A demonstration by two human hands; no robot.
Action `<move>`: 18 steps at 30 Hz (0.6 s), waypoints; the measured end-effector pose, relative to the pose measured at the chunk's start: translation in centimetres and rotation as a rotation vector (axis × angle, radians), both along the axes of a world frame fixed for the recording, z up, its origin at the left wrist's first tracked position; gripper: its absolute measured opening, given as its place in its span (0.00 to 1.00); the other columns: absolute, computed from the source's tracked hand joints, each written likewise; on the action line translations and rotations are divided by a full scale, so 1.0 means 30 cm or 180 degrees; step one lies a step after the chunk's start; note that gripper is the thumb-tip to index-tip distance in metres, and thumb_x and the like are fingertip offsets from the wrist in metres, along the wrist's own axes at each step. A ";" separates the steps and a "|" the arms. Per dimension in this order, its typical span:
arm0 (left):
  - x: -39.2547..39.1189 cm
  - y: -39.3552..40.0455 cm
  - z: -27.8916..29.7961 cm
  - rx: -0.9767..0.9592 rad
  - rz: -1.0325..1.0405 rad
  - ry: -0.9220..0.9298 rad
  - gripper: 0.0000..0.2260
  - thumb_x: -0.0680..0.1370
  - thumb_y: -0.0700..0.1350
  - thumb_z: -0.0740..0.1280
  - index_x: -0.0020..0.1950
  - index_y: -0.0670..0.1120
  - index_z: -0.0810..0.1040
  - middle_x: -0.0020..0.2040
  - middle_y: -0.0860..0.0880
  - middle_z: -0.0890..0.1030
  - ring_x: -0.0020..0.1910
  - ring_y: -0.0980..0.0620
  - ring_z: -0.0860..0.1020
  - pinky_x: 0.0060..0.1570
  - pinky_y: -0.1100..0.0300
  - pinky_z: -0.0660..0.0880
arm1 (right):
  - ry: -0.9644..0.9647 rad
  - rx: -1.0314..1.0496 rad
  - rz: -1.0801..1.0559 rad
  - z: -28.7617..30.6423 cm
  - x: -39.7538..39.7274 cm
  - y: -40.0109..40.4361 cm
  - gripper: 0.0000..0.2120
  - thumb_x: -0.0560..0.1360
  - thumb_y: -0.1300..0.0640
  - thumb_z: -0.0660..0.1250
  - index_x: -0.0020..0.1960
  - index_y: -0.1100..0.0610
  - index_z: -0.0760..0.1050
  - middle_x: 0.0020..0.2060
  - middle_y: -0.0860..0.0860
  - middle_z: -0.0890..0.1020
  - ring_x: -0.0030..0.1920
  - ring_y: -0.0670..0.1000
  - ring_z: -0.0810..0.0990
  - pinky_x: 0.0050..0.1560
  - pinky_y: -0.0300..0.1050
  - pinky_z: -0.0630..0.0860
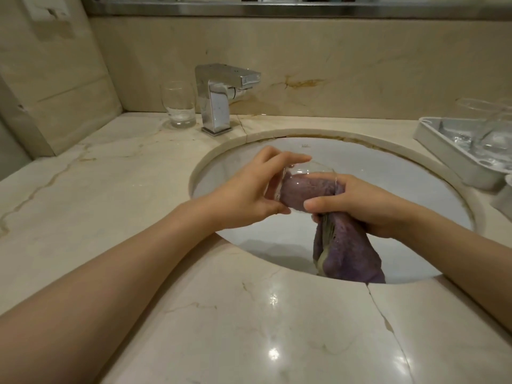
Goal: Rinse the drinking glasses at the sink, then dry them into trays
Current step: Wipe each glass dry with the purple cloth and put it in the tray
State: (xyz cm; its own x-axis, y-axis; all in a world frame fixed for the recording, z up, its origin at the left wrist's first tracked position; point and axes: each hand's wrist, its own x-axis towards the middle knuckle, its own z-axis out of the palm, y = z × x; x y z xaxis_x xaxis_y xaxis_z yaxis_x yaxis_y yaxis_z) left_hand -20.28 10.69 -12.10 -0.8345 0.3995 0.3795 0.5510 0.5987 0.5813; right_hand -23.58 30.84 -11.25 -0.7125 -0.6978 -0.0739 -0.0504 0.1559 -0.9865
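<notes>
We list, over the white sink [388, 173]: one clear drinking glass [302, 187], lying on its side above the basin, base to the left and mouth to the right. Our left hand [249, 195] grips the base end, its fingers [279, 157] curled over the far side and the thumb under the near side. One purple cloth [346, 253], part stuffed inside the glass, the rest hanging from its mouth down into the basin. Our right hand [368, 206] grips the cloth at the mouth of the glass, fingers closed round it.

On the marble table [110, 189], far left: one second glass [178, 103], upright, with a little water in the bottom, just beside the chrome tap [219, 98] on its left.

On the table, far right: one white tray [443, 153], holding clear glasses [496, 128]; we cannot tell how many.

Near edge of the table: one crack [388, 322] running from the sink rim.
</notes>
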 end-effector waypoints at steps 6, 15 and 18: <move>0.008 0.029 0.018 0.1230 0.0205 -0.1200 0.35 0.66 0.27 0.74 0.65 0.56 0.72 0.63 0.49 0.72 0.49 0.43 0.82 0.38 0.56 0.82 | 0.1675 0.0304 -0.0328 -0.032 0.003 -0.011 0.22 0.68 0.62 0.76 0.53 0.40 0.77 0.48 0.40 0.82 0.49 0.38 0.80 0.51 0.28 0.73; 0.000 0.006 0.026 0.1730 -0.0179 -0.2048 0.33 0.70 0.28 0.71 0.68 0.55 0.71 0.64 0.46 0.73 0.52 0.45 0.82 0.40 0.53 0.81 | 0.2898 0.0882 -0.0177 -0.056 -0.021 -0.002 0.26 0.68 0.53 0.77 0.60 0.36 0.71 0.58 0.37 0.72 0.58 0.37 0.72 0.60 0.30 0.69; 0.003 0.014 0.018 0.1446 -0.0063 -0.1755 0.32 0.70 0.31 0.73 0.67 0.57 0.70 0.64 0.50 0.71 0.52 0.46 0.82 0.39 0.54 0.82 | 0.2167 0.0668 -0.0251 -0.046 -0.008 -0.010 0.24 0.66 0.55 0.78 0.53 0.35 0.73 0.53 0.34 0.74 0.53 0.30 0.73 0.55 0.24 0.68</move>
